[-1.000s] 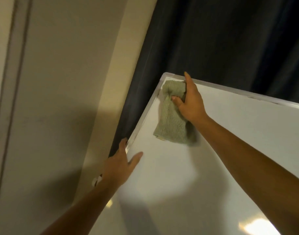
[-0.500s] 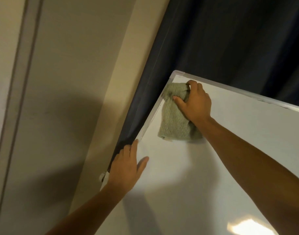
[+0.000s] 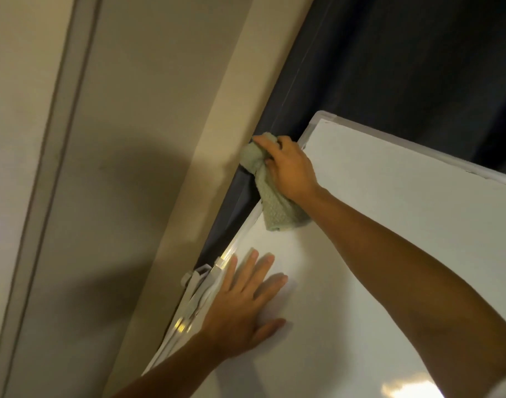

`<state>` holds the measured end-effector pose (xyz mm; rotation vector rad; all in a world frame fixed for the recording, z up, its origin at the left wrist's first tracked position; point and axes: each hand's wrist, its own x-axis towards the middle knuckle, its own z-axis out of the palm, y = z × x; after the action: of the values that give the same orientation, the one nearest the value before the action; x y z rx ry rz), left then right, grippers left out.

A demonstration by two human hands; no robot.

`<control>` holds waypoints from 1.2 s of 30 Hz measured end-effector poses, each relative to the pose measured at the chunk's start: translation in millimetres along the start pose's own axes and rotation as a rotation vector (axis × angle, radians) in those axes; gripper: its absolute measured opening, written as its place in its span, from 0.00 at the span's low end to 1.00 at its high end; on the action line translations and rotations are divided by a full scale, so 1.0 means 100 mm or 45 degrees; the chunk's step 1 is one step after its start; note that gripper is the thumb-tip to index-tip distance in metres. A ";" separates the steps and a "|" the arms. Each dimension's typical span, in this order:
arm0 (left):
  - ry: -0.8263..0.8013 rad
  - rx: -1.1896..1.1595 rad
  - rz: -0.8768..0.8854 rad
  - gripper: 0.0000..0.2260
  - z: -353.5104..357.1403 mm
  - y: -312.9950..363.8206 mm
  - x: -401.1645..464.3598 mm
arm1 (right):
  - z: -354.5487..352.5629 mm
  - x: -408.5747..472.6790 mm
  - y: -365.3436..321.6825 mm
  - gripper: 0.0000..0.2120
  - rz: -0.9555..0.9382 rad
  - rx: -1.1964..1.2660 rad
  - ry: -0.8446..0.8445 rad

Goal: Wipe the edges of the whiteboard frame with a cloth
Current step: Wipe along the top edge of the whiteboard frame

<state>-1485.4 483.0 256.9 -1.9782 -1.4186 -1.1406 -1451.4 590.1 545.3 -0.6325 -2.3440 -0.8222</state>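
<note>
A white whiteboard [image 3: 389, 225] with a pale metal frame [image 3: 418, 158] fills the lower right of the head view, its top-left corner at upper middle. My right hand [image 3: 289, 168] grips a pale green cloth [image 3: 277, 211] wrapped over the frame's left edge, a short way below that corner. The cloth's loose end hangs down onto the board face. My left hand [image 3: 243, 308] lies flat on the board, fingers spread, beside the left edge lower down.
A dark curtain [image 3: 404, 67] hangs behind the board. A beige wall [image 3: 131, 168] with a vertical moulding [image 3: 45, 182] stands to the left. A pale bracket [image 3: 197, 275] sticks out from the frame's left edge near my left hand.
My right hand has slid the cloth from the board's top-left corner onto the left edge and down it. My left hand has moved from the edge onto the board face.
</note>
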 end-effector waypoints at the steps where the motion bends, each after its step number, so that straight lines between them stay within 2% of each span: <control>1: -0.007 0.010 -0.007 0.34 0.02 0.00 -0.03 | 0.06 0.00 -0.06 0.21 -0.101 -0.020 -0.148; 3: -0.027 0.015 0.013 0.34 0.05 0.00 -0.08 | 0.16 -0.01 -0.15 0.21 -0.222 -0.135 -0.378; 8: -0.034 0.007 0.084 0.34 0.09 0.02 -0.14 | 0.29 -0.09 -0.27 0.19 -0.280 -0.243 -0.670; 13: -0.044 0.012 0.079 0.35 0.06 0.03 -0.11 | 0.37 -0.25 -0.43 0.34 -0.484 -0.328 -0.904; 16: -0.008 -0.020 0.100 0.36 0.12 0.17 -0.20 | 0.47 -0.36 -0.51 0.34 -0.650 -0.357 -0.920; 20: 0.016 -0.034 0.179 0.36 0.20 0.41 -0.33 | 0.58 -0.45 -0.60 0.28 -0.717 -0.207 -0.993; 29: -0.072 -0.018 0.126 0.36 0.21 0.45 -0.33 | 0.51 -0.45 -0.52 0.37 -0.639 -0.269 -0.983; 36: -0.129 -0.015 0.106 0.36 0.22 0.56 -0.32 | 0.32 -0.38 -0.19 0.35 -0.593 -0.287 -1.052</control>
<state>-1430.0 460.7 224.3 -2.1091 -1.3677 -1.0281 -1446.4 589.2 492.1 -0.5951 -3.2575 -1.2079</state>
